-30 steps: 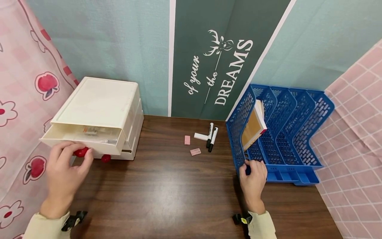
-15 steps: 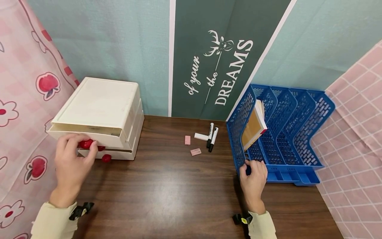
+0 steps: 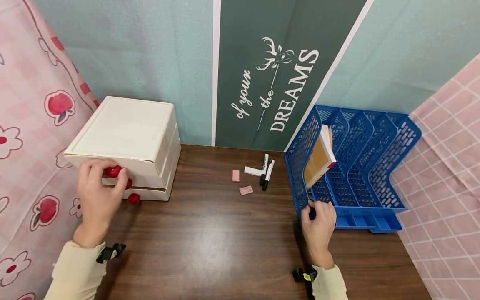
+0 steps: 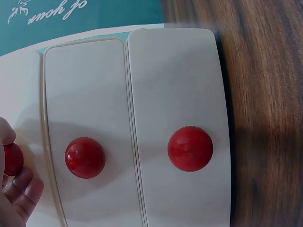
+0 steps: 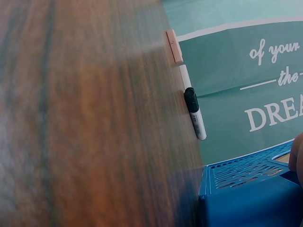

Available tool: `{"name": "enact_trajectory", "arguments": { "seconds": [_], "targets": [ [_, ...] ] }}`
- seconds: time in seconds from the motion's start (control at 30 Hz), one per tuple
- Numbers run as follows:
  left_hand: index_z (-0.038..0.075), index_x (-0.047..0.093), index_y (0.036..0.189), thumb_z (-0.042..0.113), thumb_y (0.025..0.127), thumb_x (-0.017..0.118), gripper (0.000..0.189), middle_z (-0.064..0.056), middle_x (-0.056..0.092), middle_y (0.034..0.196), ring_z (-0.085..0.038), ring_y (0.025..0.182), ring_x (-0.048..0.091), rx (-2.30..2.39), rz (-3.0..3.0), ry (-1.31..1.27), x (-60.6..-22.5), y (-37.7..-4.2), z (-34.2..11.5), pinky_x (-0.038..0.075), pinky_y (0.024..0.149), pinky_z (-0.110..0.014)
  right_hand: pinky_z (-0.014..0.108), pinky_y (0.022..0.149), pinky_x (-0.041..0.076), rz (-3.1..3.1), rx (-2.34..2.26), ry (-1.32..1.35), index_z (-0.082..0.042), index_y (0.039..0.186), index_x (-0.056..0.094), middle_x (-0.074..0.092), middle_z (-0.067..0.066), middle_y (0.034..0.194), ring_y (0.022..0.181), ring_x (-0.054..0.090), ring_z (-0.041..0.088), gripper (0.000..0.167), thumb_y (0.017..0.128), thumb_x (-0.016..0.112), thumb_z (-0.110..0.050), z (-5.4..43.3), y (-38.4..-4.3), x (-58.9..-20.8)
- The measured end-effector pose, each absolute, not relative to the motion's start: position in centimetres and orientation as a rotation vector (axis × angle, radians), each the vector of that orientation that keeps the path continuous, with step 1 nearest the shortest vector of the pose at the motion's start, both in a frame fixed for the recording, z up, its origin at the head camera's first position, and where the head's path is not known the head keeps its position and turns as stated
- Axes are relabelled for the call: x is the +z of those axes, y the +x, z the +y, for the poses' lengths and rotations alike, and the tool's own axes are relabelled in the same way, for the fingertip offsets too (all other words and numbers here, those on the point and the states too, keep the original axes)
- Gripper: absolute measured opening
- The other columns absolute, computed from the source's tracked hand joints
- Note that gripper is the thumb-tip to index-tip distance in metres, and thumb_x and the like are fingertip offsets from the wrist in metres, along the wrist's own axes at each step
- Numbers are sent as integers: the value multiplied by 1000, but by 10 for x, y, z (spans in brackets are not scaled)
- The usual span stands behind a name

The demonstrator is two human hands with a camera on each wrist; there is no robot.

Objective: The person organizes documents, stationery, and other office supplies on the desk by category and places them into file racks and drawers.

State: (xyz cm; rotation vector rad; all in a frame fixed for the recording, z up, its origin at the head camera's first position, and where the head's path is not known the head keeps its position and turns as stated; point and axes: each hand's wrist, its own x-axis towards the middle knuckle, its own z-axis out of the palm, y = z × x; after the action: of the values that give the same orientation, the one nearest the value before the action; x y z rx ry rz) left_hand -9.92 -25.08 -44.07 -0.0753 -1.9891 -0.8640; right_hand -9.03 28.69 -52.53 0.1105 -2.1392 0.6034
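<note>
My left hand (image 3: 96, 202) pinches the round red knob (image 3: 113, 171) of the top drawer on the white drawer unit (image 3: 123, 125) at the left. That drawer front sits right under the unit's top edge. In the left wrist view, fingertips (image 4: 29, 191) wrap the upper knob, while the middle knob (image 4: 85, 157) and the lower knob (image 4: 190, 148) are untouched. My right hand (image 3: 318, 225) grips the front left edge of the blue file rack (image 3: 365, 210), its fingers curled there. A yellow-covered book (image 3: 318, 160) leans in the rack's leftmost slot.
Two black-and-white markers (image 3: 268, 175), a white block (image 3: 253, 171) and two pink eraser-like blocks (image 3: 246, 190) lie mid-table. Behind stands a green and teal backdrop (image 3: 255, 137); patterned pink cloths hang at both sides, the right one (image 3: 446, 200) close beside the rack.
The left hand has moved away from me and slightly right, pushing the top drawer from open, with packets showing inside, to closed. The right hand and the rack have stayed put.
</note>
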Motion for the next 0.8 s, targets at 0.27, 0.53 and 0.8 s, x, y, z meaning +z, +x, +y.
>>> {"name": "enact_trajectory", "arguments": {
  "seconds": [0.27,0.53,0.8],
  "targets": [
    [-13,63,94,-1,83,70,18,-34,53,99,-48,97,49,-879,-1958,-82,-428,-99,-240,27,91,-10,57,107,37,-2138,604,111,2,85,64,66,20,81,85,60,41,6,81,60,4,287,-90,-525],
    [-17,59,93,-11,80,68,16,-36,50,96,-51,94,46,-902,-1947,-91,-406,-90,-222,25,88,-10,57,107,37,-2139,607,105,2,85,65,66,19,81,85,60,41,7,81,60,4,288,-91,-526],
    [-15,61,100,-6,82,72,23,-35,52,103,-48,101,48,-891,-1969,-69,-429,-97,-238,27,90,-8,56,108,36,-2143,606,106,2,84,65,66,19,81,86,60,40,5,82,60,2,288,-90,-526]
  ]
}}
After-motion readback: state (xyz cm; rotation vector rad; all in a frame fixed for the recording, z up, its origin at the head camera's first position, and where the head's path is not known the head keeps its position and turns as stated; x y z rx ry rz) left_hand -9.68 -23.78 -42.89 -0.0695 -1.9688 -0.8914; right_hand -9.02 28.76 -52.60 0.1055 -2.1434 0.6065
